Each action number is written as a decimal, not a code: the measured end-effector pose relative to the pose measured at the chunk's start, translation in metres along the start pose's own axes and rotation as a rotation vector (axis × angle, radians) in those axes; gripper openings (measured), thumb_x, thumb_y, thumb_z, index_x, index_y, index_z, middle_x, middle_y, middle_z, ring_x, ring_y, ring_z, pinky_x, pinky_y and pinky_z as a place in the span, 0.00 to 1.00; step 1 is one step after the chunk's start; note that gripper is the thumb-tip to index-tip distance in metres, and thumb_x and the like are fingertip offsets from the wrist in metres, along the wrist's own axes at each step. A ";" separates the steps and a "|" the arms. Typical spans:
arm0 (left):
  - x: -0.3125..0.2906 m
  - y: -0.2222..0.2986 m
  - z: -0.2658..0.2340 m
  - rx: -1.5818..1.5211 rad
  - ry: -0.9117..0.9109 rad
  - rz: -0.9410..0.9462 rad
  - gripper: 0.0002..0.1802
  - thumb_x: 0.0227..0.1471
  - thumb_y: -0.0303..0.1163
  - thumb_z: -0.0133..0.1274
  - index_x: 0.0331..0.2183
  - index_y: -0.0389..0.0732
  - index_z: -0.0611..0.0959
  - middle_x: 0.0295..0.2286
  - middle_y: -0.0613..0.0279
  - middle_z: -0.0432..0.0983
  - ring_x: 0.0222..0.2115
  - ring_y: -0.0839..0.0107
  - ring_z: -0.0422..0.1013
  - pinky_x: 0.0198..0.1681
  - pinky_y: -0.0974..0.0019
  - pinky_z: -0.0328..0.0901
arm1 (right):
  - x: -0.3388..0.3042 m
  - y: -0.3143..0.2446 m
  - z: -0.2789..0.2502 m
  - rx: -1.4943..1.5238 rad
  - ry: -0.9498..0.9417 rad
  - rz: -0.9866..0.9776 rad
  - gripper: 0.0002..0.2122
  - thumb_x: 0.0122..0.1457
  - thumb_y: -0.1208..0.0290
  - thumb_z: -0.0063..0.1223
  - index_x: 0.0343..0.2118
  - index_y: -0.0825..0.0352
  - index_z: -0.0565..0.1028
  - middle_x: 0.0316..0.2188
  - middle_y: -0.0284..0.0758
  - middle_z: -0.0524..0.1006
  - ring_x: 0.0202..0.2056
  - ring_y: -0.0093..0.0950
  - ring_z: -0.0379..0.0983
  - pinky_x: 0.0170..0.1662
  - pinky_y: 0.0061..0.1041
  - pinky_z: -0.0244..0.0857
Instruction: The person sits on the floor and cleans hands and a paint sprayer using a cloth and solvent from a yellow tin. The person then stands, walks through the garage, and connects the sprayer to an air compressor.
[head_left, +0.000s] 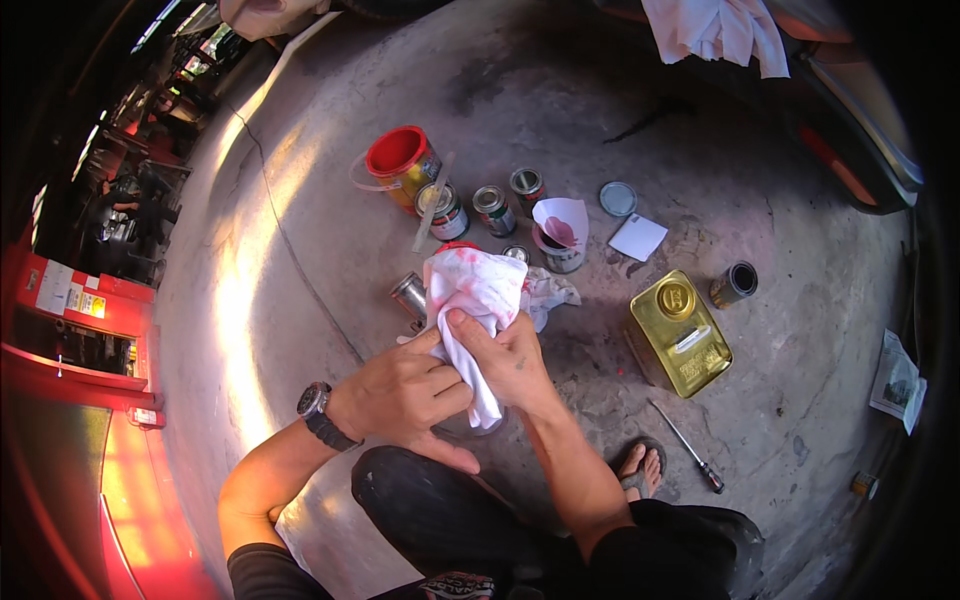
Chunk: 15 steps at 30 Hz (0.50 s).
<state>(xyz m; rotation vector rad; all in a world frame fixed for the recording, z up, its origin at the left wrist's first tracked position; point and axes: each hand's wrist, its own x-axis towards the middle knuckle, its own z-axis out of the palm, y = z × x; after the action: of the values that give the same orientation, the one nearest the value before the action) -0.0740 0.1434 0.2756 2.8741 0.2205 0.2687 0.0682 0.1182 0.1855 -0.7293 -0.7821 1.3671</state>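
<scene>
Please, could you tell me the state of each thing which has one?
White cloth: bunched, stained pink, gripped by the right hand.
Left hand: fingers curled against the cloth.
Red-rimmed bucket: open.
Small cans: standing; lids hard to tell.
Curled paper: stained pink.
Gold tin: standing, round cap on.
Dark can: standing, open.
Round lid: loose on the floor.
Screwdriver: lying on the floor.

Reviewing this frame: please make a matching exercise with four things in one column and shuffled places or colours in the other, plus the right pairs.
Things
1. Cloth
2. Screwdriver
3. Rectangular can
4. Watch

Places or colours
A. gold-coloured
B. worn on the left arm
C. touching the left hand and the right hand
D. beside the sandalled foot

Pairs: 1-C, 2-D, 3-A, 4-B
</scene>
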 end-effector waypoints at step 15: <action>-0.013 0.014 0.057 -0.262 0.806 -0.549 0.48 0.52 0.67 0.53 0.59 0.39 0.66 0.57 0.50 0.65 0.58 0.55 0.61 0.63 0.43 0.52 | 0.026 0.026 -0.036 1.189 -0.085 0.198 0.20 0.67 0.60 0.46 0.55 0.68 0.70 0.48 0.40 0.78 0.48 0.35 0.77 0.53 0.35 0.71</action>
<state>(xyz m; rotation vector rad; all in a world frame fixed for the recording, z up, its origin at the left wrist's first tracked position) -0.0733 0.1146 0.2226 2.1814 0.9951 1.2085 0.0846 0.1456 0.1456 0.2040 0.1300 1.7321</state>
